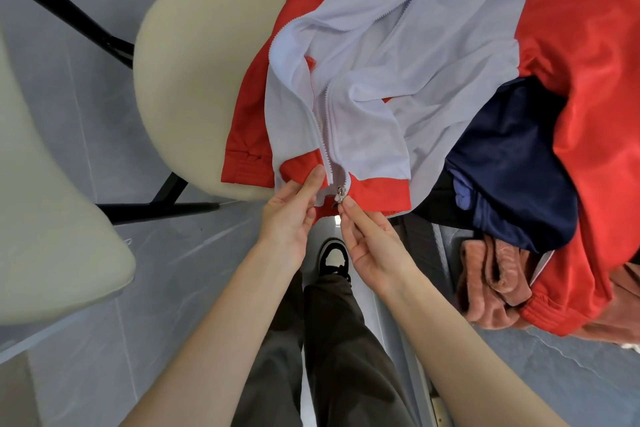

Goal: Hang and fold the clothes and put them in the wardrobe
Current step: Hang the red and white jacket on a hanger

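A red jacket (581, 55) with white mesh lining (408, 45) lies across a cream chair seat (194, 55), inside out, its zip partly joined at the hem. My left hand (294, 215) pinches the red hem beside the zip. My right hand (367, 236) holds the metal zip slider (340, 191) between thumb and forefinger at the bottom of the zip. A navy garment (512, 163) lies under the jacket on the right, and a pink fleecy garment (491, 274) hangs below it.
A second cream chair (52, 218) stands at the left. Black chair legs (162, 198) cross the grey tiled floor (86, 357). My dark trousers and a black-and-white shoe (332, 256) are below my hands.
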Action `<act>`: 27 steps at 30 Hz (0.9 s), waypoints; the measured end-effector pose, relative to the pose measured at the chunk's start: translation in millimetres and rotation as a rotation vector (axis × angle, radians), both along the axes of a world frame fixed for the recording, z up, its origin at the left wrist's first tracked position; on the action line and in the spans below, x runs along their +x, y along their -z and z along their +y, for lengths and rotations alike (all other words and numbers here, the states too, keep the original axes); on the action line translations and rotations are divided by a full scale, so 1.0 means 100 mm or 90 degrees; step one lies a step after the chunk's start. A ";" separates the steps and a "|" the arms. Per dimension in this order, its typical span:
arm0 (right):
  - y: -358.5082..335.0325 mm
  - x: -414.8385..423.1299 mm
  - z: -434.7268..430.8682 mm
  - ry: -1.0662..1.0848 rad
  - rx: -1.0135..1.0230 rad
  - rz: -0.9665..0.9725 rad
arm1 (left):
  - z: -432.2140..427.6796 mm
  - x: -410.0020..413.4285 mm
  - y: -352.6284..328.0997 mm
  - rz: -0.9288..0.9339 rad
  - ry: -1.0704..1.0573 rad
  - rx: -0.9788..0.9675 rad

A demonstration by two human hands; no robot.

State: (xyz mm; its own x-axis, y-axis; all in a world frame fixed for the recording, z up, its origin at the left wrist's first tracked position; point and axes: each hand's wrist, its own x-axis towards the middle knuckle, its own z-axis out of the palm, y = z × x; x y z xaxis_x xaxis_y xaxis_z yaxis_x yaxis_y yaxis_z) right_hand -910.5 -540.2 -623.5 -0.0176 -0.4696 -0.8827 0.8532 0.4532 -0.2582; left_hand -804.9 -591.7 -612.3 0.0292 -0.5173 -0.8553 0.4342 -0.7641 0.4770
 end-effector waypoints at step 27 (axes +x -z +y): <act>0.00 0.06 -0.03 0.067 0.119 -0.086 | 0.16 0.02 0.10 -0.412 0.407 -0.305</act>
